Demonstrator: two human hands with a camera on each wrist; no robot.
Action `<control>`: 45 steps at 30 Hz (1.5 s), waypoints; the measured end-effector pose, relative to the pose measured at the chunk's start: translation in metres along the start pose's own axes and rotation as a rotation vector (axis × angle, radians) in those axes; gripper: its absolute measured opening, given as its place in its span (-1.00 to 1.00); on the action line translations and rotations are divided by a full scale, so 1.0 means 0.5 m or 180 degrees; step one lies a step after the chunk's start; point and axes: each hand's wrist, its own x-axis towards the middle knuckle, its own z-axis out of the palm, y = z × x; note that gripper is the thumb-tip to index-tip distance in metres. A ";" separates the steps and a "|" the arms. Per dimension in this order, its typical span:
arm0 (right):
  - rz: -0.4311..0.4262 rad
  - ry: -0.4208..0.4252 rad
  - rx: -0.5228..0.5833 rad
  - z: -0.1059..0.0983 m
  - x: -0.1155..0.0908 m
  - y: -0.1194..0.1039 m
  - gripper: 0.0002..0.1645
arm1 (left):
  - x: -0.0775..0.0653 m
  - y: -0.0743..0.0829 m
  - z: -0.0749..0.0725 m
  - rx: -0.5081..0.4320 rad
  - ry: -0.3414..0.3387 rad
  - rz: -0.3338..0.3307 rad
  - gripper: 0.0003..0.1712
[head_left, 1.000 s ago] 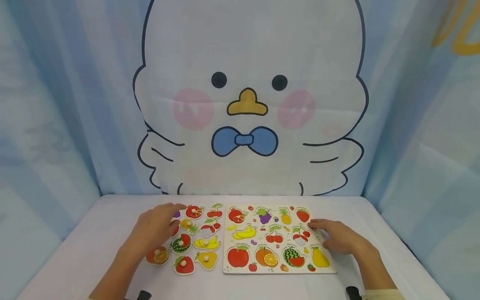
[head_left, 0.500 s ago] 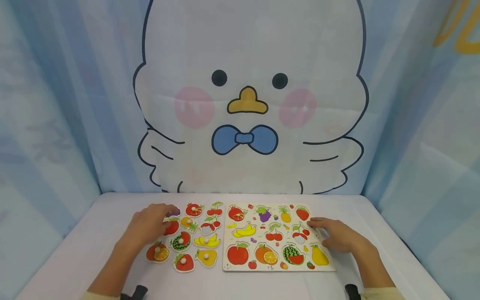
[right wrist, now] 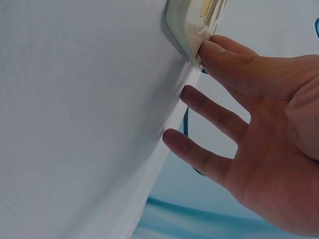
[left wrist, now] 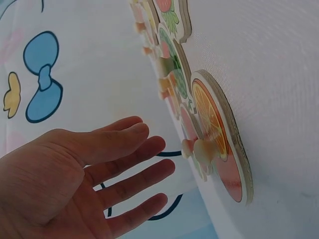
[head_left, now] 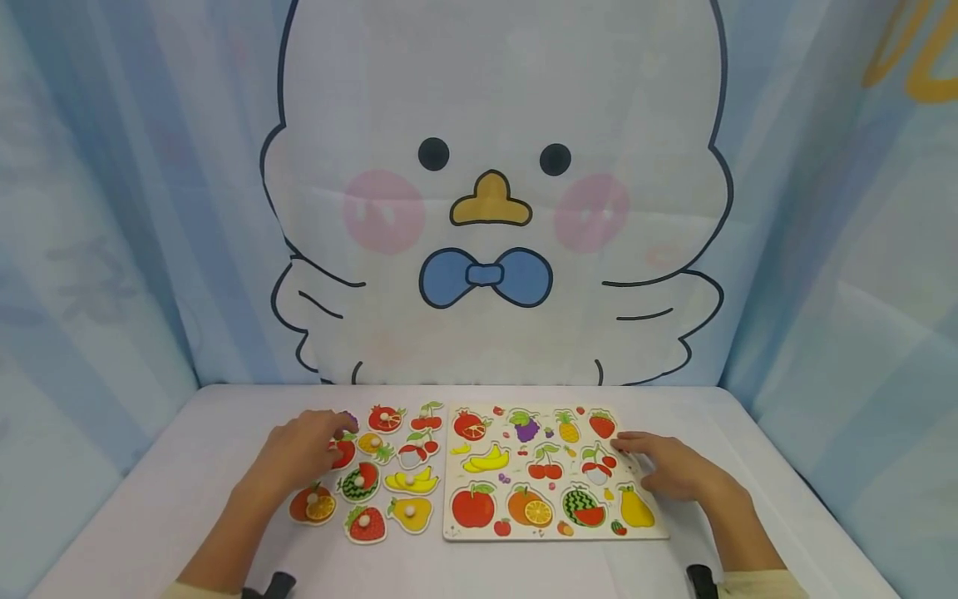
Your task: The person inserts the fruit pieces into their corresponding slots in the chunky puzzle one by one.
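Observation:
My left hand [head_left: 303,445] hovers over the knobbed wooden fruit pieces, fingers extended and loosely spread, palm empty in the left wrist view. Its fingertips are beside the grape piece [head_left: 352,420], mostly hidden behind them, and above the apple piece [head_left: 344,453]; contact cannot be told. Closest to the left wrist camera stands the orange piece [left wrist: 214,119] with its pale knob. At the right edge of the fruit puzzle board [head_left: 516,491], my right hand [head_left: 677,470] rests with fairly straight fingers, its thumb touching the edge.
More loose pieces lie between the left hand and board, including watermelon [head_left: 359,482], strawberry [head_left: 366,525], bananas [head_left: 412,481], pear [head_left: 411,515], pomegranate [head_left: 385,418] and cherries [head_left: 427,416]. A white cloth covers the table [head_left: 539,574]. Behind it hangs a printed curtain [head_left: 486,333].
My left hand has drawn back a little to the left, uncovering the apple and orange pieces, and its fingertips have lowered towards the grape piece. My right hand stays at the board's edge.

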 end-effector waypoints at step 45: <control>0.0047 0.0137 0.0099 0.011 0.003 -0.003 -0.30 | 0.177 0.033 0.045 0.0155 -0.0202 0.0280 -0.87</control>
